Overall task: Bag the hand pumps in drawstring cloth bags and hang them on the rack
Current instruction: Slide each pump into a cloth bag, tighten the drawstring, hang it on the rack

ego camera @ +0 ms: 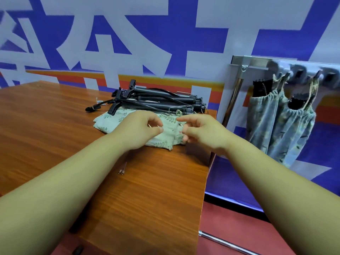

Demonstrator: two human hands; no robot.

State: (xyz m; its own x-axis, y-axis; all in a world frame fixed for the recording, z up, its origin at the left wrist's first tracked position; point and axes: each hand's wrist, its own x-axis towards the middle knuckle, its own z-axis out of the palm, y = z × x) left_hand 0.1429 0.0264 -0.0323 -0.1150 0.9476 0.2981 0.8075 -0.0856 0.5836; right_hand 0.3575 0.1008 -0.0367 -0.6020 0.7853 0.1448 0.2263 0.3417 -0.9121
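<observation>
On the tabletop (pixel 55 126), hand pumps (pixel 161 98) lie crosswise, handles pointing left. The left hand (pixel 138 131) has its grip pinched on a thin cord (pixel 151 126); the right hand (pixel 202 133) grip cannot be told.

Wooden table (pixel 46 126): cloth bags (pixel 114 120), black pumps (pixel 156 100), maybe loose pins (pixel 122 169).

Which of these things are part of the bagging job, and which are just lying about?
Job: black hand pumps, leaf-print cloth bags, rack, two filled bags hanging on it.
Lying about: small metal pins on the table, metal bar on the floor.
</observation>
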